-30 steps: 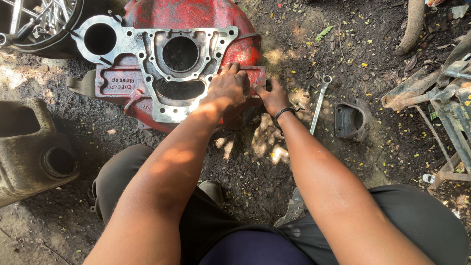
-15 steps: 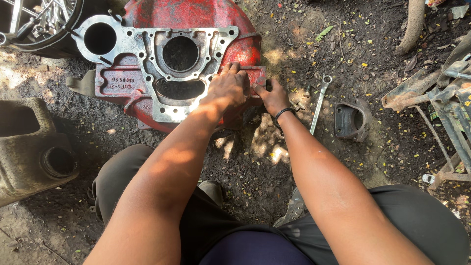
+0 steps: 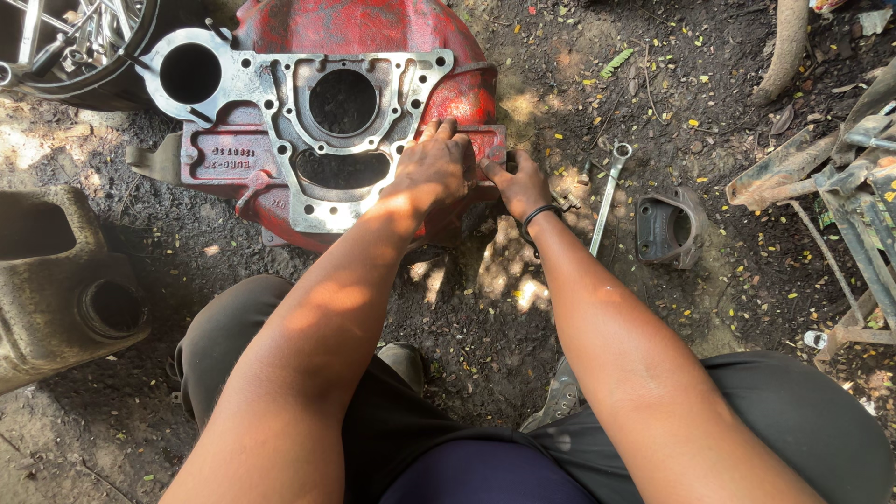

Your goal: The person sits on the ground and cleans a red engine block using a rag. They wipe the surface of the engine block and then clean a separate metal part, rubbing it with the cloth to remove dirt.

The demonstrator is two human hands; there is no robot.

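The red metal housing [image 3: 364, 28] lay on the dirt ground [image 3: 485, 317] in the upper centre of the frame, its bare grey machined face [image 3: 280, 140] turned upward. That face carried one large round opening at the upper left, a second round opening at its middle, and an oblong opening below that. A flat red rectangular panel [image 3: 219, 154] with raised cast characters sat at the left of the housing.

The left hand [image 3: 434, 168] lay palm-down on the right edge of the housing, fingers spread flat across a red rectangular flange [image 3: 490, 145]; it pressed rather than gripped. The right hand [image 3: 518, 182], with a dark band at the wrist, touched the same flange from the right side. Its fingers were curled against the edge; whether they pinched a small part could not be told.

A long spanner [image 3: 607, 196] lay on the ground just right of the right hand. A small dark metal bracket [image 3: 667, 224] rested beyond it. A grey cast block [image 3: 56, 280] occupied the left edge of the frame, and a round tray of tools [image 3: 75, 37] sat in the upper left corner. Rusted bars [image 3: 840, 187] lay at the right edge.
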